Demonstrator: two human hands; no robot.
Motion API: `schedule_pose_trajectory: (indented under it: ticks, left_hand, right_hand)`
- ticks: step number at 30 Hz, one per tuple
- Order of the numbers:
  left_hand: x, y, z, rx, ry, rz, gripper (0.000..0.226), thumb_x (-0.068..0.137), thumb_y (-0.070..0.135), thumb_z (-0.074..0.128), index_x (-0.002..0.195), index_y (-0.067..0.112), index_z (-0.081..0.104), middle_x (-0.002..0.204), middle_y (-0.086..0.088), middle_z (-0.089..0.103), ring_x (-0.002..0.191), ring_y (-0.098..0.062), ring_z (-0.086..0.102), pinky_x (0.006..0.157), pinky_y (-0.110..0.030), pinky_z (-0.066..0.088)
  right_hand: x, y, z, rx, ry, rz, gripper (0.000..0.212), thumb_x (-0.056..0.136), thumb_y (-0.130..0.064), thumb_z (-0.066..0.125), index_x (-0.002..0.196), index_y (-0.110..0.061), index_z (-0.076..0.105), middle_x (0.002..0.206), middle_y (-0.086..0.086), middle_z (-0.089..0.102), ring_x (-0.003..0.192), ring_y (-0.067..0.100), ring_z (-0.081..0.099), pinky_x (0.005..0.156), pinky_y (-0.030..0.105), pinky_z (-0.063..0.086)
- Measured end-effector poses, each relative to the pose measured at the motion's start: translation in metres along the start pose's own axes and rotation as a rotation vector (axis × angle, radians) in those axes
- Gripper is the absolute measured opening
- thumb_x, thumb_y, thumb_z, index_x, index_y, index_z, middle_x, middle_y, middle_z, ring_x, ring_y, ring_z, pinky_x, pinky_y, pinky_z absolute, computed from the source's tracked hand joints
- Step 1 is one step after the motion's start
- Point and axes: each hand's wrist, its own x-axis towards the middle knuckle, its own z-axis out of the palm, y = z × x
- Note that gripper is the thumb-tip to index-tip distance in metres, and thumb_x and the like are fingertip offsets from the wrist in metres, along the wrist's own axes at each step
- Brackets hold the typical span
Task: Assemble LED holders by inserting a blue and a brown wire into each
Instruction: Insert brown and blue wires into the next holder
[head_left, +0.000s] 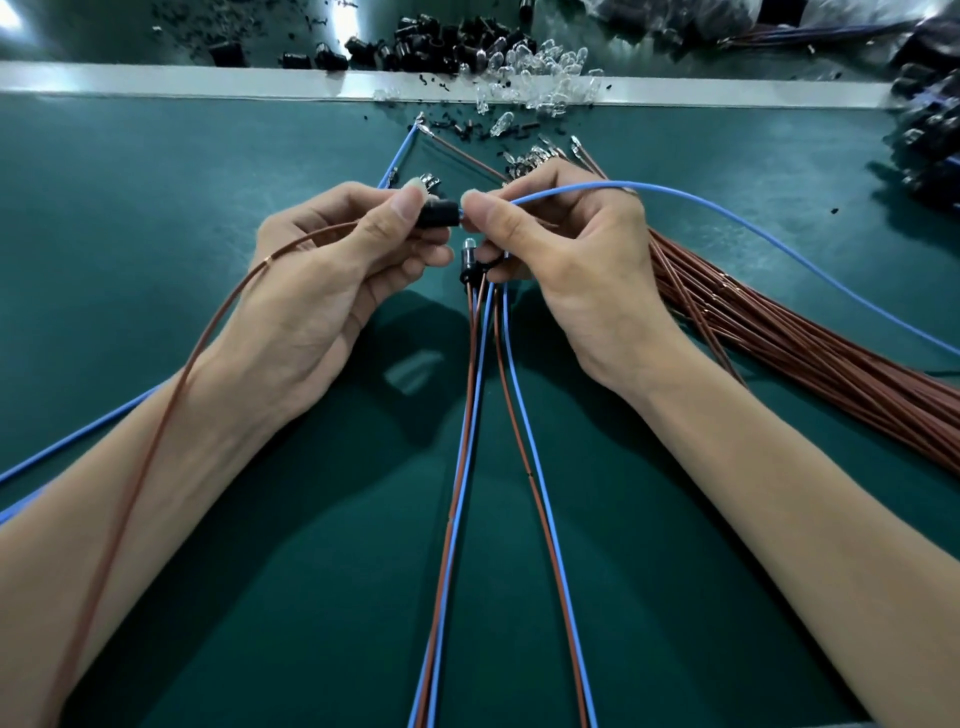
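Note:
My left hand pinches a small black LED holder between thumb and fingers, and a brown wire loops out of the same hand and down over my left forearm. My right hand grips a blue wire by its tip, right at the holder's open end; the wire arcs off to the right. Whether the tip is inside the holder is hidden by my fingertips. Below my hands lie finished holders with blue and brown wire pairs running toward me.
A thick bundle of brown wires lies on the green mat to the right. Loose black holders and clear LEDs are heaped along the white strip at the back. Blue wires cross the mat at left.

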Motion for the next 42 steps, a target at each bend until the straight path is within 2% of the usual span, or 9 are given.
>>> schedule_pose_trajectory:
  ticks: [9,15,18,21,24,26,35,38,42]
  left_hand:
    - [-0.005,0.002,0.007,0.187,0.042,0.065,0.006,0.078,0.009,0.07,0.078,0.011,0.063,0.063,0.005,0.069,0.064,-0.008,0.067,0.066,-0.014,0.049]
    - [0.001,0.016,-0.016,0.457,0.063,0.101,0.009,0.078,0.007,0.073,0.079,0.015,0.069,0.068,0.002,0.072,0.068,-0.009,0.065,0.074,-0.02,0.05]
    - [0.0,0.015,-0.019,0.607,0.067,0.116,0.008,0.078,0.01,0.075,0.078,0.016,0.07,0.072,-0.003,0.072,0.068,-0.013,0.062,0.065,-0.019,0.046]
    - [0.001,0.017,-0.016,0.525,0.026,0.089,0.01,0.076,0.006,0.075,0.078,0.014,0.069,0.067,0.001,0.071,0.066,-0.009,0.063,0.066,-0.013,0.047]
    - [0.005,0.022,-0.017,0.323,0.014,0.021,0.012,0.076,0.001,0.071,0.074,0.013,0.07,0.064,0.001,0.07,0.065,-0.009,0.065,0.07,-0.015,0.05]
    - [0.008,0.021,-0.017,0.233,0.05,-0.037,0.02,0.078,0.0,0.068,0.066,0.016,0.071,0.062,0.002,0.068,0.065,-0.009,0.066,0.07,-0.015,0.051]
    - [0.008,0.016,-0.014,0.17,0.136,-0.007,0.015,0.084,0.004,0.066,0.074,0.016,0.065,0.065,0.006,0.068,0.066,-0.006,0.066,0.067,-0.014,0.05]
    - [0.005,0.011,-0.01,0.21,0.154,0.048,0.013,0.085,0.009,0.067,0.075,0.016,0.063,0.068,0.006,0.07,0.067,-0.007,0.068,0.069,-0.015,0.051]
    - [0.001,0.004,-0.005,0.316,0.132,0.092,0.009,0.089,0.013,0.065,0.08,0.014,0.063,0.07,0.004,0.071,0.065,-0.012,0.069,0.066,-0.017,0.052]
  right_hand:
    - [0.006,0.0,-0.01,-0.122,-0.009,-0.097,0.017,0.078,-0.003,0.074,0.072,-0.015,0.064,0.061,-0.007,0.065,0.054,0.007,0.059,0.058,0.02,0.048]
    - [0.016,-0.003,-0.031,-0.475,0.313,-0.105,0.022,0.077,-0.015,0.076,0.064,-0.025,0.062,0.056,-0.009,0.065,0.053,0.006,0.063,0.066,0.033,0.056]
    - [0.018,-0.004,-0.036,-0.595,0.384,-0.09,0.019,0.079,-0.015,0.075,0.066,-0.02,0.062,0.057,-0.01,0.062,0.053,0.005,0.064,0.07,0.038,0.058]
    - [0.02,-0.008,-0.038,-0.734,0.412,-0.121,0.012,0.079,-0.016,0.074,0.072,-0.013,0.064,0.058,-0.01,0.058,0.069,0.017,0.067,0.076,0.042,0.053]
    - [0.02,-0.013,-0.037,-0.802,0.43,-0.169,0.011,0.079,-0.012,0.072,0.074,-0.007,0.065,0.055,-0.022,0.047,0.068,-0.015,0.055,0.074,0.002,0.037]
    - [0.019,-0.015,-0.037,-0.829,0.426,-0.163,0.01,0.079,-0.01,0.072,0.076,-0.003,0.066,0.056,-0.023,0.045,0.064,-0.028,0.043,0.067,-0.005,0.027]
    - [0.014,-0.015,-0.037,-0.755,0.355,-0.128,0.012,0.083,-0.028,0.072,0.077,-0.021,0.065,0.069,-0.017,0.057,0.067,-0.008,0.052,0.067,0.003,0.033]
    - [0.022,-0.024,-0.049,-0.703,0.459,-0.056,0.021,0.092,-0.033,0.061,0.073,-0.024,0.055,0.077,-0.009,0.055,0.071,0.002,0.047,0.072,0.019,0.039]
    - [0.025,-0.04,-0.055,-0.277,0.335,0.166,0.038,0.099,-0.025,0.046,0.061,-0.02,0.049,0.054,-0.009,0.05,0.041,0.002,0.036,0.039,0.016,0.03]
